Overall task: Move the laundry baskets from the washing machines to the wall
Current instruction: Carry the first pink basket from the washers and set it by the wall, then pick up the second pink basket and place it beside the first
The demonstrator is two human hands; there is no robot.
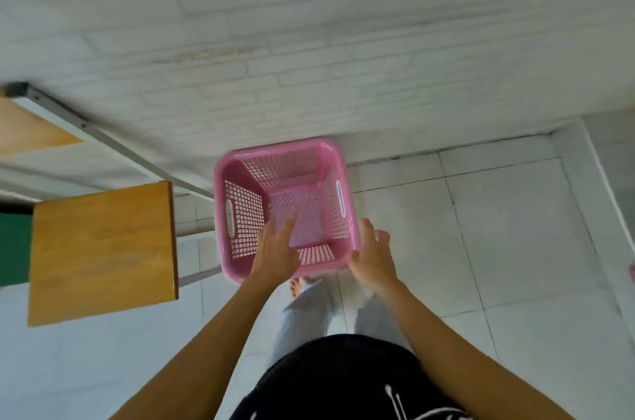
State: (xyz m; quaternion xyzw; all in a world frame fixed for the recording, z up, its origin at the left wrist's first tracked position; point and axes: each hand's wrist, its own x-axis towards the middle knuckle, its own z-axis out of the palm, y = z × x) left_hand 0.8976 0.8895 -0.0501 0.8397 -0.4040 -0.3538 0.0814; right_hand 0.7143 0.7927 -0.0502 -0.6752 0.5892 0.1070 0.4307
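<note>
A pink plastic laundry basket [240, 213] with perforated sides stands empty on the tiled floor, its far rim against the white brick wall [309, 58]. My left hand [276, 254] hovers over the near rim with its fingers spread and holds nothing. My right hand [372, 258] is beside the basket's near right corner, fingers apart; whether the thumb touches the rim I cannot tell.
A wooden stool or seat [103, 251] stands just left of the basket, with a metal-framed table [86, 131] behind it. White floor tiles [498, 230] stretch to the right up to a corner of the wall. My bare foot [297, 285] is right below the basket.
</note>
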